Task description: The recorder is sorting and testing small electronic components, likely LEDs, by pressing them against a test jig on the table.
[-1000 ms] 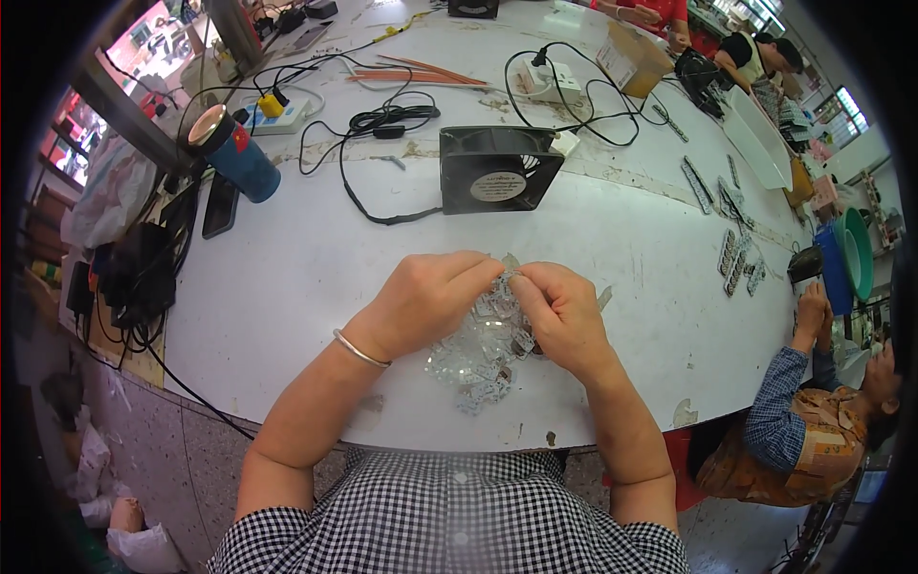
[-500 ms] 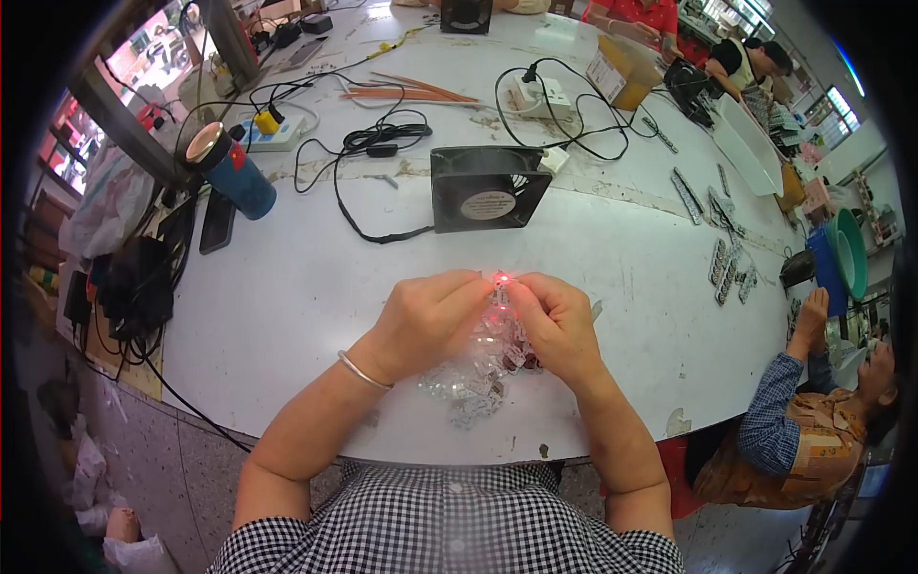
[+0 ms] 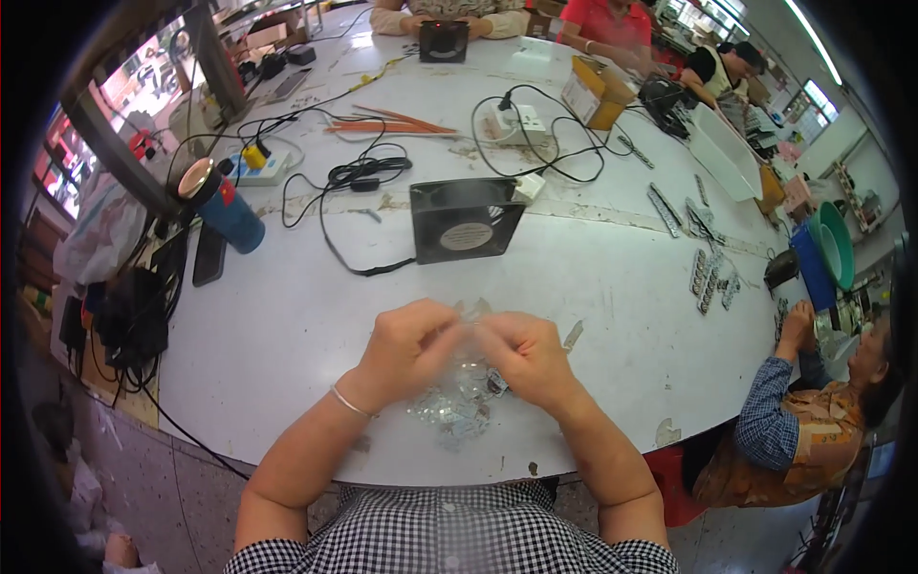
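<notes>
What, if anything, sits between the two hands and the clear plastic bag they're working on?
Nothing visible. The left hand and right hand already meet over the clear bag on the white table, fingers on its top. The black fan stands farther back, apart from the hands.

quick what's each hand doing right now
Left hand: fingers closed on the clear plastic bag.
Right hand: fingers closed on the same bag.
</notes>
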Available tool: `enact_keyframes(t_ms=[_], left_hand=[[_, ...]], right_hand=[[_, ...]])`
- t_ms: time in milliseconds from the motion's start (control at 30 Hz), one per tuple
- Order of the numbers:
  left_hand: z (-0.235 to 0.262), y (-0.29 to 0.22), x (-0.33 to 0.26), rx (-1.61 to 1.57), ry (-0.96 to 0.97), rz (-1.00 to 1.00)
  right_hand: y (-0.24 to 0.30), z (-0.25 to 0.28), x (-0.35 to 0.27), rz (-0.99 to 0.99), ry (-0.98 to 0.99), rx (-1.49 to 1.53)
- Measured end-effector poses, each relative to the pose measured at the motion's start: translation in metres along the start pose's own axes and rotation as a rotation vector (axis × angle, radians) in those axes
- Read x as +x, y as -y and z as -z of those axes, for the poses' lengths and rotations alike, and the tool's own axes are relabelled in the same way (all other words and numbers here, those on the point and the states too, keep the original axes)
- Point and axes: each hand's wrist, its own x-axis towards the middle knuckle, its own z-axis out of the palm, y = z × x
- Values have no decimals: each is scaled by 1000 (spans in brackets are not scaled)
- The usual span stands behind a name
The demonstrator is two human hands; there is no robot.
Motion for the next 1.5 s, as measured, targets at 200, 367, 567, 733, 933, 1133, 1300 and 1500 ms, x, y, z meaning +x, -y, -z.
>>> enact_keyframes(t_ms=[200, 367, 567, 733, 933, 1133, 1300, 1500], left_hand=[[-1, 0, 2, 96, 201, -50], [1, -4, 2, 169, 301, 0], [-1, -4, 0, 178, 227, -1], [-9, -8, 4, 114, 203, -183], [-8, -8, 1, 116, 168, -244], [-5, -9, 1, 110, 147, -240], [-2, -10, 2, 110, 146, -231], [-13, -26, 0, 340, 301, -283]], right_hand=[[3, 30, 7, -95, -254, 34], [-26, 52, 19, -142, -344, -209], [-69, 162, 17, -51, -468, -794], [-133, 250, -51, -268, -681, -1209], [-128, 258, -48, -398, -569, -1382], [-111, 199, -50, -176, -300, -1320], [-57, 128, -88, 171, -255, -925], [-38, 133, -84, -210, -419, -661]])
